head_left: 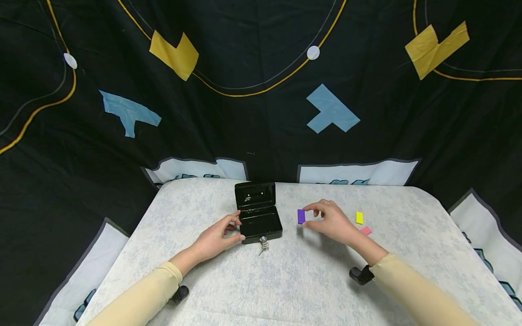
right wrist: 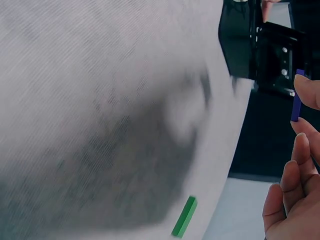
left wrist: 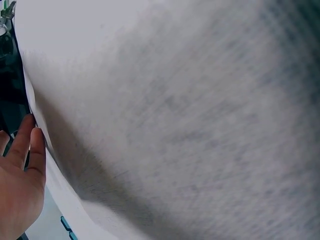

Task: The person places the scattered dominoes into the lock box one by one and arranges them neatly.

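A black metal cash box [head_left: 261,222] stands on the table with its lid [head_left: 255,194] raised at the back. Keys [head_left: 263,244] hang from the lock on its front. My left hand [head_left: 218,235] rests against the box's left side, thumb near the front corner, fingers fairly straight in the left wrist view. To the right of the box, my right hand [head_left: 330,220] pinches a thin purple block [head_left: 301,216] upright between thumb and index finger, above the table. The inside of the box shows only its black floor.
Behind my right hand lie a yellow block [head_left: 359,218] and a pink block [head_left: 365,231], the pink one partly hidden by the wrist. A block looks green [right wrist: 185,216] in the right wrist view. A pale patterned cloth [head_left: 261,290] covers the table; a dark curtain [head_left: 261,136] hangs behind.
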Demonstrator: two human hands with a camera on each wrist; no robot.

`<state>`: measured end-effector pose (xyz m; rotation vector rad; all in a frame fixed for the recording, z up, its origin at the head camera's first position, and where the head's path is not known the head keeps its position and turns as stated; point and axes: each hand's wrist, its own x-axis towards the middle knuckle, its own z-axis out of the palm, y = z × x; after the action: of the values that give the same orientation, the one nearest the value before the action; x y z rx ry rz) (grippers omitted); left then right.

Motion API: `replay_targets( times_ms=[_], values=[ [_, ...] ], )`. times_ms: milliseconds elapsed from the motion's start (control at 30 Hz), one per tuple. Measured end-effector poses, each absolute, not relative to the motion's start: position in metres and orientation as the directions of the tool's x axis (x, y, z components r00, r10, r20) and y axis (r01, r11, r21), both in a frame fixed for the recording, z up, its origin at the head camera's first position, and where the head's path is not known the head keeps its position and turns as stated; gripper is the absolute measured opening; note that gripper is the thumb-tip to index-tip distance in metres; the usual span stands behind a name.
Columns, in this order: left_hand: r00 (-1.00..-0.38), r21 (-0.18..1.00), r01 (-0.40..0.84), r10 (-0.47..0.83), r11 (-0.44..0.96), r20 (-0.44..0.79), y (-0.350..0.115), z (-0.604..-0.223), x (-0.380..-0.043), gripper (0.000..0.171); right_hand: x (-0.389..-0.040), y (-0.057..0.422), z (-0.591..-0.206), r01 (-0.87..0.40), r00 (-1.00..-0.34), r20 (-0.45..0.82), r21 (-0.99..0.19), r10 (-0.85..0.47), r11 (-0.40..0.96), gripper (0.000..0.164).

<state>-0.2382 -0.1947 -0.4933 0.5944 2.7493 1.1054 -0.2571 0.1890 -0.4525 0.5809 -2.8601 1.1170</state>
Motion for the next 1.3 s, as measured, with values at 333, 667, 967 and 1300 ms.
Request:
replay_targets(
  times_ms=[333, 667, 967, 1300],
  values=[
    [-0.918, 0.683, 0.31, 0.395, 0.661, 0.034, -0.195, -0.494, -0.239, 0.038, -0.265, 0.153, -0.45, -0.358, -0.924, 0.13, -0.624, -0.359, 0.695, 0.041],
    [-0.917, 0.696, 0.312, 0.398, 0.647, 0.041, -0.194, -0.494, -0.24, 0.039, -0.276, 0.12, -0.454, -0.399, -0.904, 0.135, -0.605, -0.405, 0.689, 0.042],
    [-0.921, 0.706, 0.294, 0.388, 0.644, 0.03, -0.193, -0.494, -0.241, 0.039, -0.282, 0.091, -0.457, -0.437, -0.886, 0.138, -0.566, -0.443, 0.699, 0.041],
    [-0.928, 0.697, 0.276, 0.373, 0.662, 0.013, -0.193, -0.495, -0.241, 0.039, -0.288, 0.062, -0.463, -0.471, -0.867, 0.11, -0.498, -0.486, 0.728, 0.04]
  ],
)
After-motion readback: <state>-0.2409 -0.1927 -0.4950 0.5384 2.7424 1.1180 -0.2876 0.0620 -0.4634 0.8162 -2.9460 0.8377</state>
